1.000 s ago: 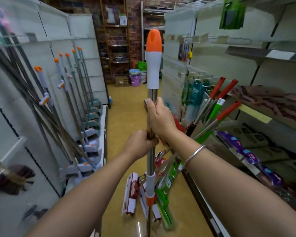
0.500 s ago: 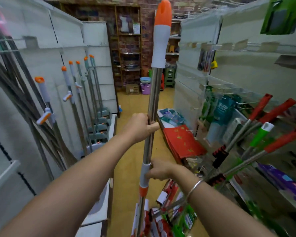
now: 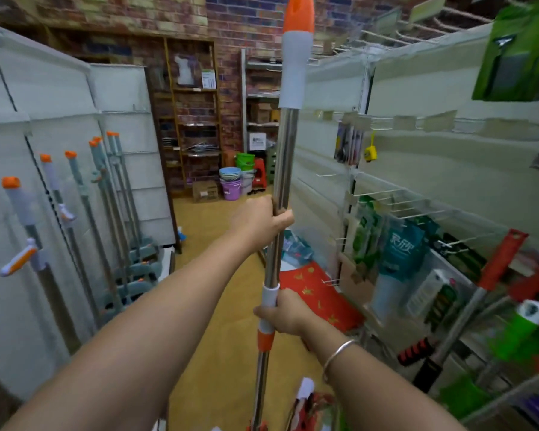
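I hold a mop pole [image 3: 284, 157] nearly upright in the middle of a shop aisle. Its shaft is shiny steel, with a white grip and orange cap at the top and a white and orange collar [image 3: 267, 318] lower down. My left hand [image 3: 260, 220] grips the steel shaft above the collar. My right hand [image 3: 285, 312] grips the pole at the white part of the collar. The pole's lower end runs out of view at the bottom edge.
Several mops with orange-capped handles [image 3: 84, 219] lean on the white wall panels to the left. Shelves [image 3: 423, 237] on the right carry packets and red- and green-handled mops [image 3: 498, 269]. Buckets [image 3: 232, 183] and a cardboard box [image 3: 204, 191] stand at the aisle's far end.
My right hand slid from above the left hand down to the white and orange collar. The pole rose in view, and my head tilted upward.
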The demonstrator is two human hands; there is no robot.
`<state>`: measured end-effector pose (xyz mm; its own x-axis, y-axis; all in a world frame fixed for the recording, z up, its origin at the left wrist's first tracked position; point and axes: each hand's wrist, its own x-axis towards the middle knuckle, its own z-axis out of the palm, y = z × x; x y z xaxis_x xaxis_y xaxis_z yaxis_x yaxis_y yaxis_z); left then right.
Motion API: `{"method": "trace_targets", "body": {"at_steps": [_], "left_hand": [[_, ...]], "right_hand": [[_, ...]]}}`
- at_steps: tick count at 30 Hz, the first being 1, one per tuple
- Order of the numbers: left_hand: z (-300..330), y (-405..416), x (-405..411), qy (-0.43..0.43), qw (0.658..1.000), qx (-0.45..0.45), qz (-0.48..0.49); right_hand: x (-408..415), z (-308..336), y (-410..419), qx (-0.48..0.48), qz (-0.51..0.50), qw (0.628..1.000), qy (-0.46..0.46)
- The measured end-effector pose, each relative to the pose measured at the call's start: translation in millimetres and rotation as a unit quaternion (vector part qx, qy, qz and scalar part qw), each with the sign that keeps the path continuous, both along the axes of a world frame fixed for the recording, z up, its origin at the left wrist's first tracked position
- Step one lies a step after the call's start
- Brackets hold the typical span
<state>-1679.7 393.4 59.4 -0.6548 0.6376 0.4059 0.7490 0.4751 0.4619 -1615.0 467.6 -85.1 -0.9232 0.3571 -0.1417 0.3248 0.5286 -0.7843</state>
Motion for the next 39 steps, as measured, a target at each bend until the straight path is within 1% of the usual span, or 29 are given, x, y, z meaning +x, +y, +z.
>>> {"method": "trace_targets", "body": {"at_steps": [3,7,12,16,22,26,31,36,39], "left_hand": [[6,26,-51,0.024,1.000,0.016,0.000],[13,54,-136,0.050,0.998,0.033,0.014],[8,94,-249,0.035,0.999,0.004,-0.034],[15,126,-327,0.062,0.996,-0.009,-0.059],[28,165,-406,0.073,0.989,-0.018,-0.127],[31,194,-451,0.088,0.984,-0.047,-0.146],[24,236,-510,0.096,0.979,-0.049,-0.175],[12,301,-578,0.084,0.977,-0.050,-0.192],[6,351,-616,0.084,0.974,-0.063,-0.199]], "right_hand": [[-50,4,24,0.055,-0.033,0.998,-0.002],[-126,17,49,0.079,-0.057,0.995,-0.008],[-223,14,78,0.048,-0.100,0.994,-0.022],[-306,16,105,0.020,-0.140,0.990,-0.019],[-400,19,146,-0.026,-0.177,0.984,-0.020],[-447,21,172,-0.020,-0.198,0.980,-0.020],[-501,17,215,-0.009,-0.215,0.976,-0.041],[-555,9,280,0.012,-0.238,0.970,-0.053],[-589,2,326,0.017,-0.262,0.964,-0.041]]}}
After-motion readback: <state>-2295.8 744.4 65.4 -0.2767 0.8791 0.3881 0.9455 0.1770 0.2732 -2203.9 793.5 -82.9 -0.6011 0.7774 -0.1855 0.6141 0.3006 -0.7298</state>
